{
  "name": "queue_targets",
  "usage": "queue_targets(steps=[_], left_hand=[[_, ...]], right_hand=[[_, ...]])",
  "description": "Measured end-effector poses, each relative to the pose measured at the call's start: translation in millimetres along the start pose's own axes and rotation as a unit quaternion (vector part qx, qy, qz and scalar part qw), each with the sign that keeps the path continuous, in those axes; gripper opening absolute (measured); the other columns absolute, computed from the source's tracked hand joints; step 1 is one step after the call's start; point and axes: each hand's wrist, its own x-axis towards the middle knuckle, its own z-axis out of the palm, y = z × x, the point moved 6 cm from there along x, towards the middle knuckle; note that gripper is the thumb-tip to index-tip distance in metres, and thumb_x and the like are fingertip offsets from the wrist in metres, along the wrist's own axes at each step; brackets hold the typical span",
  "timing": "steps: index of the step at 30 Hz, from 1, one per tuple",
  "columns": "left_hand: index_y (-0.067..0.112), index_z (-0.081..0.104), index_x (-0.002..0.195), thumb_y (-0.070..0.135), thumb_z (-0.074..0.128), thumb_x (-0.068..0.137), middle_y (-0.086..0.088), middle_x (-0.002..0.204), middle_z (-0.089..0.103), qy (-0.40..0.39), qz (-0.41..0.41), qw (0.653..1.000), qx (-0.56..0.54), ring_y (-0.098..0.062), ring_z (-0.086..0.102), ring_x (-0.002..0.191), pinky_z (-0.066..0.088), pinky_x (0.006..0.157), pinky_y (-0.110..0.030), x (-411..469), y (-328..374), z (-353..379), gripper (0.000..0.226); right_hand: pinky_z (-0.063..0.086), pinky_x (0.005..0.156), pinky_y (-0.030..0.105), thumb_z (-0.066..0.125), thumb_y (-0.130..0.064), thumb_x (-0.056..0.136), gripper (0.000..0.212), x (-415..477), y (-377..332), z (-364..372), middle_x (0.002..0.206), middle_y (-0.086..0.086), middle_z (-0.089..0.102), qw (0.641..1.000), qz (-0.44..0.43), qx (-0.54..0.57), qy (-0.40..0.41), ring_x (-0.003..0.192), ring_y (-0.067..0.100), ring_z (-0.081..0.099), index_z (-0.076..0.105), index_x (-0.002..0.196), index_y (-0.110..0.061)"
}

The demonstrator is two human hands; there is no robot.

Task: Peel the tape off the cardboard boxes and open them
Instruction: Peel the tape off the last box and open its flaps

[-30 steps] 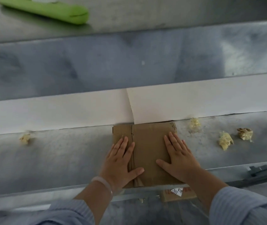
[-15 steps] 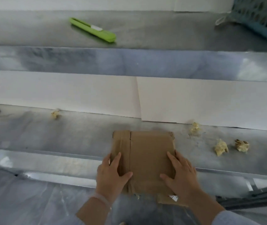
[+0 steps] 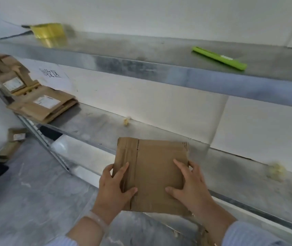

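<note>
Head view, tilted, looking down at a metal rack against a white wall. Shows an upper shelf (image 3: 141,48) crossing the top, a lower shelf (image 3: 91,125) beneath it, and grey floor (image 3: 26,201) at the lower left.

At centre, a flattened cardboard box (image 3: 155,167), brown and plain side up, held over the front edge of the lower shelf; cannot tell whether it touches the metal. Left hand (image 3: 114,189) grips its left edge, thumb and forefinger on top and the other fingers curled under. Right hand (image 3: 189,185) grips the right edge the same way. A pale bracelet (image 3: 95,219) on the left wrist, light blue sleeves at both forearms.

Far left on the lower shelf, well apart from the held box, a pile of flattened boxes (image 3: 43,105) with white labels. Below them on the floor, more small boxes (image 3: 15,139).

On the upper shelf, a green utility knife (image 3: 219,58) at right and a blurred yellow object (image 3: 48,31) at left.

Along the lower shelf, small crumpled yellowish tape wads: one (image 3: 126,121) by the back wall, two (image 3: 275,170) at far right.
</note>
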Motion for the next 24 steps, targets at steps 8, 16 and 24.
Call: queue_targets(steps=[8, 16, 24], left_hand=[[0.042, 0.028, 0.146, 0.050, 0.075, 0.074, -0.004, 0.147, 0.014, 0.084, -0.048, 0.995, 0.021, -0.025, 0.023, 0.137, 0.025, 0.113, -0.033, 31, -142, -145, 0.087], [0.045, 0.027, 0.145, 0.052, 0.074, 0.074, -0.004, 0.148, 0.016, 0.123, -0.069, 0.989, 0.044, -0.023, 0.019, 0.137, 0.021, 0.114, -0.033, 71, -253, -254, 0.085], [0.045, 0.023, 0.147, 0.055, 0.070, 0.076, -0.002, 0.150, 0.010, 0.110, -0.091, 0.989, 0.040, -0.024, 0.016, 0.138, 0.020, 0.115, -0.034, 150, -328, -297, 0.086]], right_hand=[[0.035, 0.109, 0.032, 0.077, -0.053, 0.073, 0.093, 55, -182, 107, 0.152, -0.010, 0.003, 0.994, -0.101, 0.004, -0.033, 0.139, 0.018, 0.028, 0.019, 0.146, -0.054], [0.034, 0.108, 0.028, 0.079, -0.047, 0.073, 0.092, 102, -318, 197, 0.150, -0.008, 0.008, 0.989, -0.135, 0.022, -0.056, 0.136, 0.015, 0.032, 0.022, 0.146, -0.051], [0.036, 0.108, 0.029, 0.080, -0.047, 0.073, 0.091, 184, -393, 258, 0.146, -0.008, 0.010, 0.988, -0.141, 0.019, -0.067, 0.131, 0.014, 0.037, 0.023, 0.144, -0.050]])
